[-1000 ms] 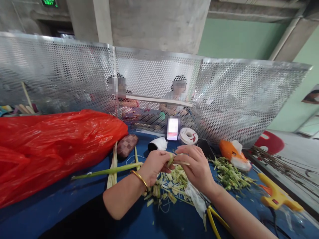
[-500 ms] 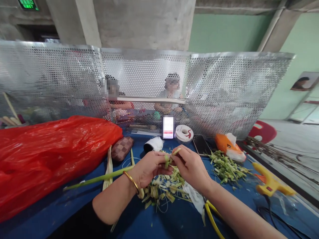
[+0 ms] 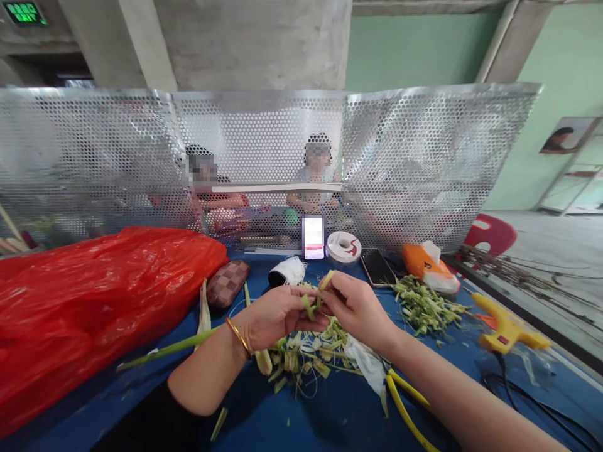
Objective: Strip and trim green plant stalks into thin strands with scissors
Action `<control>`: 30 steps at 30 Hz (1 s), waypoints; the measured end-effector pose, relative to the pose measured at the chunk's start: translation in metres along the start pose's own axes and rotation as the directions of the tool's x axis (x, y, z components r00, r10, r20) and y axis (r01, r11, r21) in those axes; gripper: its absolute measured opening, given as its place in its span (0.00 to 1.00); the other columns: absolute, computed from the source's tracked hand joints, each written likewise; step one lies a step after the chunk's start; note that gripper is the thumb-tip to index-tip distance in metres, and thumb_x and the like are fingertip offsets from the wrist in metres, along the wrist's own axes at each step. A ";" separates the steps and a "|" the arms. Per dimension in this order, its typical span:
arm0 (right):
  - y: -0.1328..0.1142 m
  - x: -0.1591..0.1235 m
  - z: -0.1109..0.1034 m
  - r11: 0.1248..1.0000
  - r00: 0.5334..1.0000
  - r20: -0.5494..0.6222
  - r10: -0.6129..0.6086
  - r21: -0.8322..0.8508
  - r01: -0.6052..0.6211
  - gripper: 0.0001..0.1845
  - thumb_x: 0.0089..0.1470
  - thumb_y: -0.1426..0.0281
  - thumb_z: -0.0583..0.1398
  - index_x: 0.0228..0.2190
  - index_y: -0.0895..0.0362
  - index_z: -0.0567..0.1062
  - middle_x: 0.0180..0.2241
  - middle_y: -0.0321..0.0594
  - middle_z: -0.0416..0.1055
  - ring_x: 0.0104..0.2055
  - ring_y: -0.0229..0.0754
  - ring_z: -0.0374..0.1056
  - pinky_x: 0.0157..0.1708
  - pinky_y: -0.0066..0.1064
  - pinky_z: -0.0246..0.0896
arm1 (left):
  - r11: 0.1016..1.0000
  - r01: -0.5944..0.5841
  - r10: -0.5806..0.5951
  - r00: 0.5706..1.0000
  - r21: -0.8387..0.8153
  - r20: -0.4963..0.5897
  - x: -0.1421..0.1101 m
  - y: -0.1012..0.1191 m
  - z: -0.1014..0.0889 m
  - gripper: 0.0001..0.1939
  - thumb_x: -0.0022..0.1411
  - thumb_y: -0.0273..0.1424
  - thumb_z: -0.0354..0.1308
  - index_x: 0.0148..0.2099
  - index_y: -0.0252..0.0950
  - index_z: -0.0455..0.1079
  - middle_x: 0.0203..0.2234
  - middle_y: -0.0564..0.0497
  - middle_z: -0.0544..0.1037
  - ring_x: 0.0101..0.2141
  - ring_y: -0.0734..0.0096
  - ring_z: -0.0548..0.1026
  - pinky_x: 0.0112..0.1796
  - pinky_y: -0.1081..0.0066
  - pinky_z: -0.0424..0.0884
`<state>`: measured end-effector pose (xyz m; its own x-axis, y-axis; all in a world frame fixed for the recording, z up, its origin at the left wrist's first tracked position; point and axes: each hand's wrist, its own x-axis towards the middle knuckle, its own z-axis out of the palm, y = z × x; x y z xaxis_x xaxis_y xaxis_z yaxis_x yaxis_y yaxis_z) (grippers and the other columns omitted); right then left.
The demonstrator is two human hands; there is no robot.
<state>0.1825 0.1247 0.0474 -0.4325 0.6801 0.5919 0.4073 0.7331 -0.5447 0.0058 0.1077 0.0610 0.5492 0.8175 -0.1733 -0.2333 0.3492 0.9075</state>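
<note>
Above the middle of the blue table, my left hand (image 3: 282, 316) is closed on a small piece of folded green leaf strip (image 3: 309, 306), its lower fingers curled under it. My right hand (image 3: 355, 307) pinches the strip's pale end, which sticks up past the thumb and forefinger. The fingertips of both hands almost meet, and part of the strip is hidden between them. Below them lies a heap of cut leaf scraps (image 3: 301, 358) with thin threads. A long green stalk (image 3: 176, 344) lies left of my left wrist, which wears a gold bangle (image 3: 239, 338).
At left is a big red plastic bag (image 3: 117, 289), beside a checkered pouch (image 3: 228, 284). Behind my hands are a spool of white thread (image 3: 288, 271), a lit phone and a ribbon reel (image 3: 344, 248). A yellow glue gun (image 3: 509, 326) and yellow-handled tool (image 3: 400, 402) lie right.
My right hand has turned and drawn its fingers in, so the strip's end now points upward instead of sideways. The left hand keeps its hold. The whole view has shifted to the right.
</note>
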 end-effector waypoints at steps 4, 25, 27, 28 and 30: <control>0.001 0.000 0.001 1.000 1.000 -0.006 0.018 0.002 -0.018 0.08 0.57 0.73 0.54 0.25 0.56 0.64 0.23 0.32 0.61 0.25 0.35 0.57 0.25 0.27 0.50 | 0.996 0.023 -0.014 0.994 0.089 -0.105 0.002 0.000 0.002 0.12 0.56 0.34 0.62 0.41 0.32 0.73 0.31 0.46 0.78 0.28 0.72 0.77 0.33 0.73 0.73; 0.007 0.001 0.010 0.959 0.959 -0.132 0.251 0.173 -0.227 0.11 0.57 0.67 0.55 0.24 0.56 0.64 0.21 0.30 0.58 0.24 0.34 0.53 0.23 0.26 0.47 | 0.827 -0.238 0.403 0.882 0.509 -0.244 0.006 -0.008 0.018 0.12 0.54 0.30 0.59 0.41 0.34 0.77 0.21 0.53 0.71 0.23 0.77 0.66 0.22 0.77 0.61; 0.006 0.001 0.011 0.955 0.953 -0.147 0.264 0.180 -0.237 0.12 0.57 0.66 0.55 0.23 0.55 0.63 0.21 0.29 0.57 0.23 0.34 0.53 0.24 0.26 0.47 | 0.844 -0.242 0.405 0.873 0.479 -0.272 0.008 -0.010 0.018 0.13 0.54 0.31 0.60 0.42 0.34 0.77 0.22 0.52 0.73 0.23 0.76 0.68 0.21 0.78 0.61; 0.006 0.001 0.012 0.953 0.950 -0.156 0.269 0.186 -0.240 0.13 0.57 0.66 0.55 0.23 0.55 0.62 0.20 0.29 0.56 0.23 0.34 0.52 0.24 0.26 0.47 | 0.859 -0.241 0.395 0.872 0.451 -0.287 0.009 -0.011 0.018 0.13 0.54 0.31 0.60 0.43 0.34 0.77 0.22 0.52 0.73 0.23 0.76 0.69 0.20 0.78 0.60; 0.006 0.001 0.014 0.948 0.946 -0.168 0.279 0.208 -0.242 0.13 0.57 0.66 0.55 0.22 0.55 0.62 0.20 0.29 0.55 0.23 0.34 0.52 0.24 0.26 0.47 | 0.895 -0.234 0.364 0.875 0.380 -0.318 0.011 -0.014 0.017 0.15 0.54 0.32 0.61 0.44 0.35 0.77 0.24 0.51 0.74 0.23 0.77 0.70 0.20 0.79 0.59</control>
<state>0.1735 0.1301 0.0365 -0.1600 0.8464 0.5079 0.3231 0.5311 -0.7833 0.0286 0.1038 0.0532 0.1406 0.9884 0.0570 -0.0325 -0.0530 0.9981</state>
